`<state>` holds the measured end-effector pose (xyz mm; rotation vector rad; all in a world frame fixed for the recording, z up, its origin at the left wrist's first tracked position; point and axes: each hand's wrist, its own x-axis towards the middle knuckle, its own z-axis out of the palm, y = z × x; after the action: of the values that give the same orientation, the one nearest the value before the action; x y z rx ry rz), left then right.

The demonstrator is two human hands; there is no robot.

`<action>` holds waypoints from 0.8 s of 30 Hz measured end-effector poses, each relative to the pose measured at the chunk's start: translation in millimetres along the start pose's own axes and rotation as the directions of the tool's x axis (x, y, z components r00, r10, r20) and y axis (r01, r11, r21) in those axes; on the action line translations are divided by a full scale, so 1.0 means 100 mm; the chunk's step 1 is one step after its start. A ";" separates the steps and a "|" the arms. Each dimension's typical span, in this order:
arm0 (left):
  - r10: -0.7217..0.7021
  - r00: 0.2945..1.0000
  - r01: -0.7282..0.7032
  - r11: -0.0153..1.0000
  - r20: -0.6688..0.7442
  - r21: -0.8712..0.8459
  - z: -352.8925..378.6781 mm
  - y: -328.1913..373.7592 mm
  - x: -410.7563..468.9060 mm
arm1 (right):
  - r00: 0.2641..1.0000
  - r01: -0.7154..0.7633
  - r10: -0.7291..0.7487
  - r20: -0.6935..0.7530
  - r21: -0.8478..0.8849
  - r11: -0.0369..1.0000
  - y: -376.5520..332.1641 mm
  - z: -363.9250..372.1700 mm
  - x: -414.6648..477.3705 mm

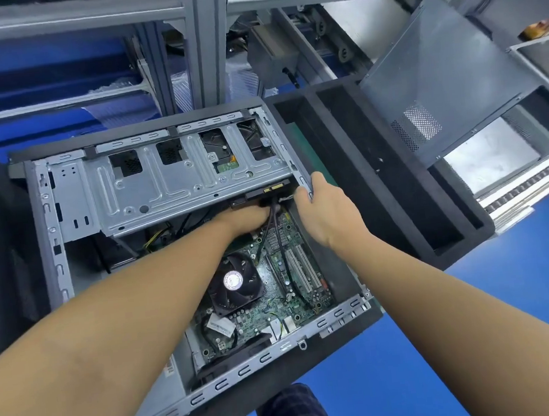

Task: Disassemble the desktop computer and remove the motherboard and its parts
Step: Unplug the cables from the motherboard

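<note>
The step in hand looks like unplugging the cables (279, 237) that run from the motherboard (277, 303) up to the drive (266, 192) under the drive cage (163, 181). The case (242, 372) lies open on its side in the middle of the frame, on the blue worktop (525, 284). The motherboard is not yet out: it sits in the case floor at lower centre, with its fan (235, 283) on it.

The left hand (245, 219) reaches in below the cage's near edge, right at the point where the black cables meet the drive's plugs. Its fingertips are lost among the cables, so I cannot tell whether its grip is closed on one. The right hand (327, 212) has its grip clamped on the case's right-hand rim, fingers curled over the metal edge, most likely steadying the case.

The next move probably calls for a straight pull on the plug body, not the wire, with the right hand bracing against it. After that, the other leads on the board would need freeing before any screws.

The side panel (438, 74) leans at upper right, behind a black foam tray (399, 195) just beside the case.
</note>
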<state>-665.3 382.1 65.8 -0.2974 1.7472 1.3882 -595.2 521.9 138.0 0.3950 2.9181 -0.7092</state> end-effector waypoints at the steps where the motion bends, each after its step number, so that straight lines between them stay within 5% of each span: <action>1: -0.049 0.996 0.051 0.998 0.081 -0.025 -0.03 0.03 -0.07 | 1.000 0.002 -0.002 -0.001 -0.002 1.000 0.00 0.00 0.00; 3: -0.014 0.990 0.024 0.997 0.138 -0.074 -0.15 -0.01 -0.08 | 1.000 0.011 -0.011 -0.003 -0.006 1.000 0.00 0.00 0.00; 6: 0.120 0.986 -0.154 0.922 0.118 0.354 -0.22 -0.09 -0.07 | 1.000 0.017 -0.017 -0.002 -0.006 1.000 0.01 0.00 -0.01; 9: 0.200 0.969 -0.247 0.813 0.145 0.528 -0.26 -0.14 -0.07 | 1.000 0.015 -0.015 0.002 -0.013 1.000 0.02 0.01 0.00; 16: 0.228 0.963 -0.270 0.767 0.146 0.582 -0.27 -0.16 -0.09 | 1.000 0.011 -0.011 -0.009 -0.013 1.000 0.03 0.02 0.00; 24: 0.252 0.968 -0.143 0.537 0.004 0.831 -0.26 -0.19 -0.16 | 1.000 0.028 -0.028 -0.012 0.005 1.000 0.03 0.01 0.00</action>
<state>-655.7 347.5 65.4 0.3766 2.3856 0.5257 -594.5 523.7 135.5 0.3605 2.9396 -0.7204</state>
